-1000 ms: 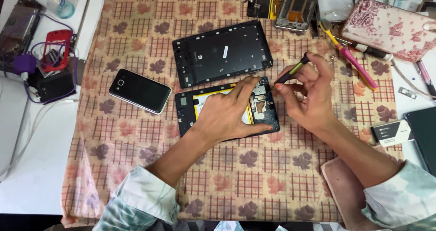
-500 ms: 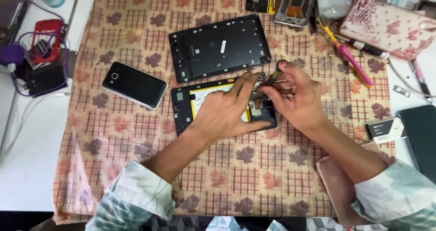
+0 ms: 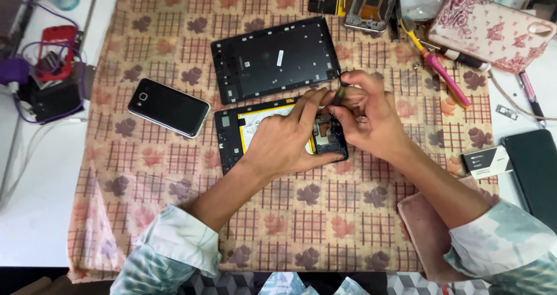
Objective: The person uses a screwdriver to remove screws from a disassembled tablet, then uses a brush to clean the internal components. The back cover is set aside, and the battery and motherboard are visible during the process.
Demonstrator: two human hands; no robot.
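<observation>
Two hands [image 3: 325, 127] (patterned cloth [image 3: 174, 214] beneath)

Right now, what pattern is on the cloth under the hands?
Head view: the cloth is beige with red-brown checks and leaf motifs.

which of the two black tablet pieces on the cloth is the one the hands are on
The nearer one, the opened tablet with the yellow inside, under the left hand and right hand. The flat black back cover lies above it, with neither hand resting on it.
</observation>
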